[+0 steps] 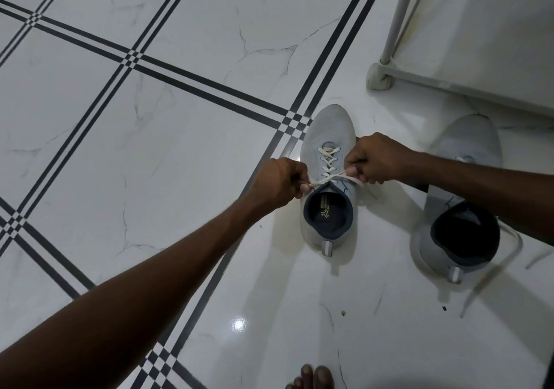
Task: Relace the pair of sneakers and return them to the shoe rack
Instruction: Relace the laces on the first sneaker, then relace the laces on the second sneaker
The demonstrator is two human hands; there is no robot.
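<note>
**Both hands pull the lace ends apart**

The laced sneaker [328,178] stands on the floor [150,148] between the hands. The left hand [278,183] and right hand [376,159] each pinch an end of its lace [329,178]. The second sneaker [458,208] sits just right, near the shoe rack [398,19].

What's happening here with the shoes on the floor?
A person is lacing a grey sneaker that stands on the tiled floor. The left hand and the right hand each grip one end of its white lace and pull outward, the ends crossing near the top. The second sneaker sits beside it, partly behind the right arm. The white rack stands just beyond.
</note>
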